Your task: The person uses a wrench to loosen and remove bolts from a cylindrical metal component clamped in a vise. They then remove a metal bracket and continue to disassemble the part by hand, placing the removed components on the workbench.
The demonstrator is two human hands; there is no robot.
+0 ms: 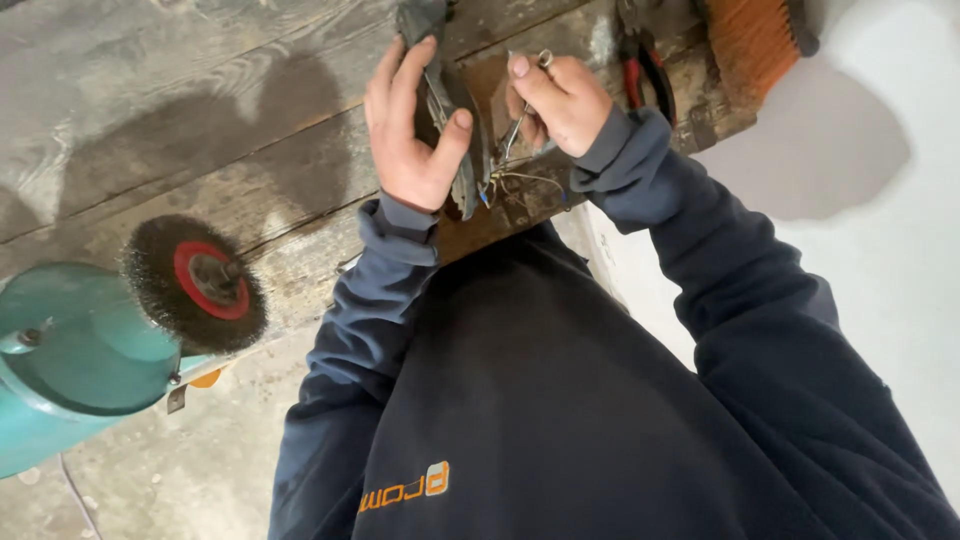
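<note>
Nearest the camera, a dark navy sweatshirt [560, 400] fills the lower middle of the view, and both sleeves are raised from it toward a weathered grey plank workbench [180, 130].

A dark, flat, elongated metal part [452, 120] is held upright over the bench edge by the left hand [410, 130]. The fingers are wrapped behind it and the thumb is pressed against its front face, so the grip is closed firmly on it, apparently to steady it while it is worked on from the other side.

A slim silvery metal tool [520, 115], with a small ring at its top end, is pinched in the closed right hand [562, 100]. It is angled down toward a tangle of thin wires [515, 182] hanging at the lower end of the part. The two hands are kept close together, just beside each other, so that tool tip and wires meet.

Red-handled pliers [645, 70] lie on the bench just beyond the right hand, near an orange-bristled brush [750, 40]. Well apart to the left, a round wire-brush wheel with a red hub [200, 280] is mounted on a teal grinder housing [70, 350], beside the bench edge.
</note>
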